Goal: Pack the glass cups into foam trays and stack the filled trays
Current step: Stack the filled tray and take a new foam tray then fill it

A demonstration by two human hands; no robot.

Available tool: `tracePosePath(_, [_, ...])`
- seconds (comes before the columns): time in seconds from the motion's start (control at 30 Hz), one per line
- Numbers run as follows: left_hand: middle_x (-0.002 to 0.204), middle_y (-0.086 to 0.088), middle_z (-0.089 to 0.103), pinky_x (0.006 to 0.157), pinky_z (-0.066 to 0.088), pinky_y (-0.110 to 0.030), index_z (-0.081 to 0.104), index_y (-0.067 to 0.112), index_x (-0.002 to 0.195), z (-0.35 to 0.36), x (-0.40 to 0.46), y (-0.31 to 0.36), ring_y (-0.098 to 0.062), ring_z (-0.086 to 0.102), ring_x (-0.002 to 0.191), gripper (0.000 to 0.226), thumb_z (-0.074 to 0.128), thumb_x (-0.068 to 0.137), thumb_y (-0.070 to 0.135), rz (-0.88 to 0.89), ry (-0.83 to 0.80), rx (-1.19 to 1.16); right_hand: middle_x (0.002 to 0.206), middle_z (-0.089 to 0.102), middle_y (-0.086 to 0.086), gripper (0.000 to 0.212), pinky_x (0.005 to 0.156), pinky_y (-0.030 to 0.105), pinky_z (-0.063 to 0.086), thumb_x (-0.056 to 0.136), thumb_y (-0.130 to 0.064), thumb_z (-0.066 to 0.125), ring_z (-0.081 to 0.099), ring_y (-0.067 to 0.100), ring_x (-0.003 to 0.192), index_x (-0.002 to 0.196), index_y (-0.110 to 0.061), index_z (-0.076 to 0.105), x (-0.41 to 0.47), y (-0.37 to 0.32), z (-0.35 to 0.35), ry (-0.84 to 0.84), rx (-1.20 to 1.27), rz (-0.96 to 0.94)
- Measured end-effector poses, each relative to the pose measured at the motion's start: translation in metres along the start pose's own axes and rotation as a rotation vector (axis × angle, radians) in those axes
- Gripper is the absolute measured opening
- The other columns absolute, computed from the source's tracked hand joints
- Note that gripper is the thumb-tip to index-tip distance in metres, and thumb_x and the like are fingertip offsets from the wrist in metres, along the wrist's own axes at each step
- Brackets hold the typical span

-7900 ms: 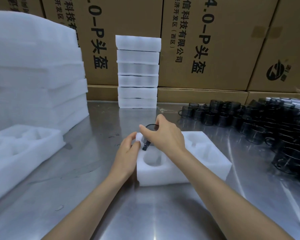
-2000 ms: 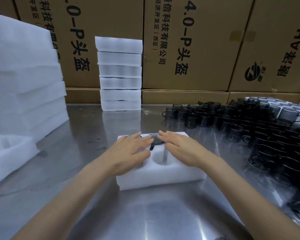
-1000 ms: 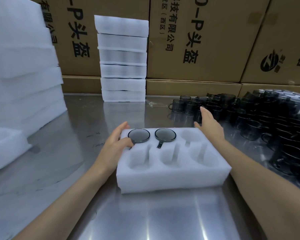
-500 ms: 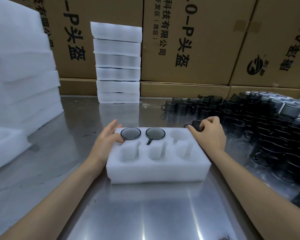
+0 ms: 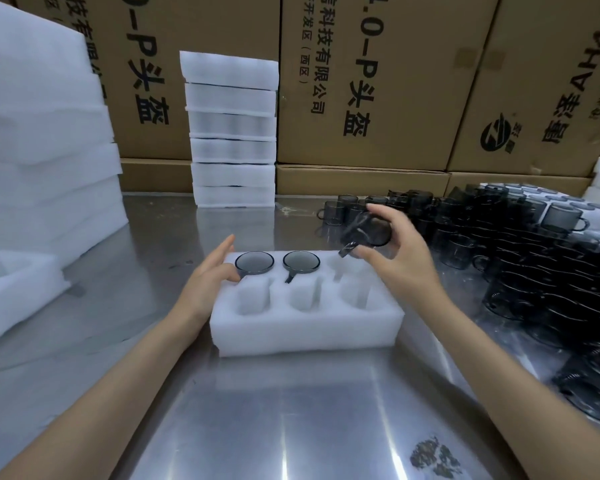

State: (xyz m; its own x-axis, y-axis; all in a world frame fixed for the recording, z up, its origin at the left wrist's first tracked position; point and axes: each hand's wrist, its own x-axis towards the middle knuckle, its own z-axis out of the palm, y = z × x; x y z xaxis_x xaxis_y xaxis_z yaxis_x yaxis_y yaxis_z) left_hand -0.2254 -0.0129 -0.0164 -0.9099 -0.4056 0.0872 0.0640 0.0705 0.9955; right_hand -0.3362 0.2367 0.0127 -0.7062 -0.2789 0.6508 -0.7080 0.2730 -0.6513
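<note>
Standing at a steel surface (image 5: 291, 410): a white foam tray (image 5: 305, 327) lies nearest, six wells in two rows. The three near wells are empty; in the far row the left and middle wells each hold a seated cup (image 5: 254, 262), dark rim level with the foam; the far right well is open.

Left hand (image 5: 208, 282) rests on the tray's far left corner, fingers straight and loosely spread, steadying it. Right hand (image 5: 395, 251) hangs just above the far right well, its fingers curled round a smoky glass cup (image 5: 368, 232), tilted, handle pointing down toward the foam.

Step in hand, as I judge it: seating the third cup, tray a third filled. The next move looks to call for righting the cup, turning its handle into the slot of the well, then pressing it down level.

Beyond, to the right, loose dark cups (image 5: 499, 244) crowd together. Far left, bulk foam (image 5: 42, 150); at the back a stack of trays (image 5: 232, 133), six high.

Cardboard cartons (image 5: 378, 81) behind read "科技有限公司", "开发区(西区)" and "头盔" after a partly cut code ending "0-P". A round logo sits farther right; its text is too skewed to read.
</note>
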Motion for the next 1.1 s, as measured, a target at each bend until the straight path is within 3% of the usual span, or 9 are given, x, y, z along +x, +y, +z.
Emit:
tracePosePath(0.13, [0.125,0.021,0.056,0.086,0.042,-0.027,0.055,0.056,0.104,-0.001,0.0,0.0,-0.004,0.053,0.113,0.059,0.052,0.054,0.026,-0.013,0.003,0.018,0.134,0.045,-0.016,0.061,0.11,0.032,0.034,0.081,-0.003,0.071,0.041,0.003,0.128,0.135,-0.023,0.048,-0.001,-0.002,0.006,-0.242,-0.077,-0.038])
tracePosePath(0.23, [0.139,0.014,0.046,0.099,0.039,-0.033,0.05,0.045,0.121,-0.002,0.002,0.001,-0.011,0.046,0.125,0.068,0.053,0.055,0.026,-0.014,-0.005,0.057,0.14,0.042,-0.015,0.062,0.111,0.036,0.034,0.083,-0.001,0.068,0.039,0.005,0.132,0.134,-0.028,0.048,0.001,0.001,0.001,-0.347,-0.031,0.031])
tracePosePath(0.33, [0.146,0.017,0.034,0.104,0.03,-0.03,0.036,0.036,0.141,-0.002,0.001,0.009,-0.005,0.033,0.132,0.084,0.052,0.058,0.028,0.009,-0.058,0.178,0.145,0.037,-0.016,0.062,0.113,0.038,0.033,0.086,-0.003,0.065,0.034,0.006,0.136,0.134,-0.037,0.045,0.003,0.0,-0.002,-0.427,-0.039,0.068])
tracePosePath(0.47, [0.148,0.028,0.017,0.117,0.01,-0.033,0.03,0.037,0.144,0.006,-0.006,0.032,0.002,0.008,0.141,0.079,0.044,0.066,0.033,0.209,-0.113,0.488,0.147,0.024,-0.029,0.062,0.114,0.035,0.028,0.091,-0.014,0.061,0.022,-0.004,0.138,0.142,-0.038,0.036,0.003,-0.001,-0.003,-0.486,-0.141,0.062])
tracePosePath(0.6, [0.149,0.03,0.009,0.117,-0.002,-0.031,0.018,0.037,0.148,0.04,-0.022,0.054,0.006,-0.001,0.14,0.071,0.032,0.078,0.037,0.453,-0.337,0.838,0.15,0.019,-0.031,0.064,0.11,0.031,0.028,0.092,-0.014,0.048,0.024,-0.003,0.137,0.145,-0.043,0.027,-0.002,-0.004,-0.003,-0.503,-0.14,0.112])
tracePosePath(0.7, [0.155,0.024,-0.003,0.115,-0.006,-0.032,0.01,0.032,0.151,0.068,-0.024,0.054,0.004,-0.006,0.141,0.06,0.029,0.095,0.034,0.48,-0.505,1.09,0.154,0.02,-0.02,0.063,0.116,0.027,0.013,0.091,-0.01,0.039,0.009,-0.005,0.141,0.148,-0.034,0.025,-0.006,-0.002,0.001,-0.553,-0.176,0.109])
tracePosePath(0.87, [0.158,0.017,0.007,0.113,0.0,-0.027,0.013,0.028,0.152,0.076,-0.02,0.046,0.001,0.004,0.142,0.053,0.026,0.1,0.031,0.429,-0.53,1.206,0.154,0.02,-0.015,0.052,0.115,0.02,0.007,0.097,-0.01,0.032,0.011,-0.002,0.142,0.146,-0.025,0.032,-0.003,0.001,0.001,-0.667,-0.266,0.129])
tracePosePath(1.0, [0.156,0.021,0.01,0.111,0.0,-0.024,0.016,0.032,0.151,0.075,-0.019,0.039,0.004,0.003,0.142,0.052,0.025,0.1,0.04,0.426,-0.501,1.17,0.152,0.025,-0.016,0.048,0.112,0.016,0.009,0.098,-0.013,0.033,0.015,-0.003,0.14,0.144,-0.025,0.036,-0.004,-0.001,0.002,-0.643,-0.235,0.128])
tracePosePath(1.1, [0.154,0.019,0.024,0.11,0.006,-0.022,0.027,0.032,0.148,0.076,-0.02,0.038,0.001,0.016,0.14,0.05,0.029,0.099,0.044,0.485,-0.416,1.132,0.148,0.037,-0.013,0.043,0.111,0.02,0.017,0.1,-0.022,0.039,0.024,0.001,0.139,0.142,-0.025,0.042,-0.006,0.001,0.005,-0.423,-0.107,0.176])
